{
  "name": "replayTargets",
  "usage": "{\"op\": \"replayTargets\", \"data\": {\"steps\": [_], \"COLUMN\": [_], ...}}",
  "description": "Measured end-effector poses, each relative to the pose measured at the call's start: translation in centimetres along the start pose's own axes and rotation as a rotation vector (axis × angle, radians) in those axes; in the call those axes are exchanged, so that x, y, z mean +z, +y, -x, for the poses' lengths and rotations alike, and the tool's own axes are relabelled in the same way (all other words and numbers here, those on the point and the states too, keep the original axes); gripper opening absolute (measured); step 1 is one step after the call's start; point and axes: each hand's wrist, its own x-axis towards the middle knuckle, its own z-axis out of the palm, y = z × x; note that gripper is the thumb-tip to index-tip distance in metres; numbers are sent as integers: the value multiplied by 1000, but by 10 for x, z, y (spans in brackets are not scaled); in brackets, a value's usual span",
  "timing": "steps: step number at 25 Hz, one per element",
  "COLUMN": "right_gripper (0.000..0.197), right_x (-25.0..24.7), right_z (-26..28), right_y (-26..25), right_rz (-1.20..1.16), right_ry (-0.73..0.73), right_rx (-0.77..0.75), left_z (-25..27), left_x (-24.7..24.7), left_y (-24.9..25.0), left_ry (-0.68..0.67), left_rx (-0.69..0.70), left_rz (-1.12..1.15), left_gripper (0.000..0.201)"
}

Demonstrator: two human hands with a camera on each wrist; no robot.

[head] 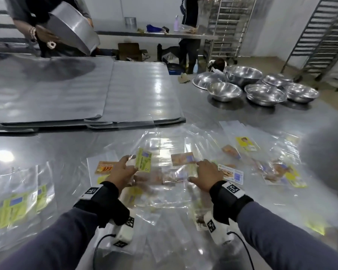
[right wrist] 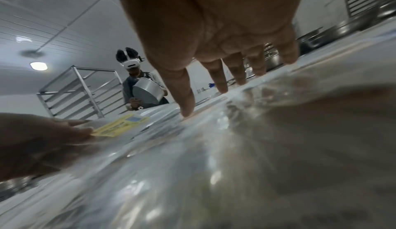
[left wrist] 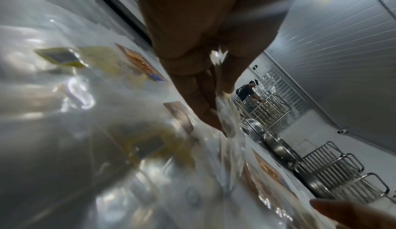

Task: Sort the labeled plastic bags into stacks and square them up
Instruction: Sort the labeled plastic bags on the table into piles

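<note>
From the head view, we pinch a green-labelled bag (head: 144, 162) in our left hand (head: 123, 172); the label stands at one o'clock from the knuckles, its long axis running twelve to six, tilted slightly. Our right hand (head: 207, 175) lies flat with fingers spread on the loose clear bags (head: 164, 184), holding them down. A started pile of green-labelled bags (head: 18, 207) lies at nine o'clock, well apart, so we judge the left hand the nearer one to carry the bag there.

From the left wrist, our fingers (left wrist: 199, 97) close on crinkled clear film; the green label itself is out of sight here.

From the right wrist, our fingertips (right wrist: 188, 107) press straight onto the plastic, gripping nothing, and the green label (right wrist: 122, 126) sits at nine o'clock, held by the left hand's fingers.
</note>
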Motion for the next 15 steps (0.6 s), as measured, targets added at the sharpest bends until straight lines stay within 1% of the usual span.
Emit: {"op": "replayTargets", "data": {"steps": [1, 2, 3, 4, 5, 6, 7, 8, 9, 10, 11, 12, 13, 14, 15], "right_gripper": [64, 64, 64, 62, 60, 59, 60, 60, 57, 51, 46, 45, 46, 47, 48], "right_x": [2, 5, 7, 9, 10, 8, 7, 7, 5, 5, 5, 4, 4, 7, 9], "right_z": [-2, -4, -3, -2, 0, 3, 5, 5, 5, 4, 4, 5, 6, 6, 6], "right_y": [-1, -3, -7, -11, -16, -20, -22, -20, -16, -9, 0, 7, 11, 12, 10], "right_rz": [14, 11, -11, -53, -148, -293, -440, -534, -537, -439, -289, -162, -94, -63, -47], "right_ry": [-44, -75, -88, -87, -72, -54, -30, 22, 81, 128, 125, 83, 22, -15, -27], "right_rx": [43, 48, 26, -30, -82, -103, -82, -47, 8, 72, 140, 189, 216, 218, 188], "left_z": [1, 1, 0, 1, 1, 2, 0, 1, -2, -2, -3, -1, -3, -2, -3], "left_x": [0, 2, 3, 7, 10, 15, 19, 23, 28, 33, 38, 43, 45, 47, 47], "left_y": [3, 6, 9, 13, 18, 25, 29, 33, 33, 33, 28, 25, 19, 16, 15], "left_ry": [-5, -6, -12, -27, -59, -100, -137, -172, -198, -216, -232, -238, -247, -254, -259], "left_rx": [21, 38, 45, 45, 43, 50, 55, 55, 48, 34, 20, 19, 27, 37, 48], "left_rz": [18, 40, 56, 91, 121, 159, 186, 222, 235, 236, 198, 154, 123, 126, 160], "left_gripper": [37, 39, 40, 40, 40, 41, 42, 43, 44, 43, 42, 42, 44, 45, 44]}}
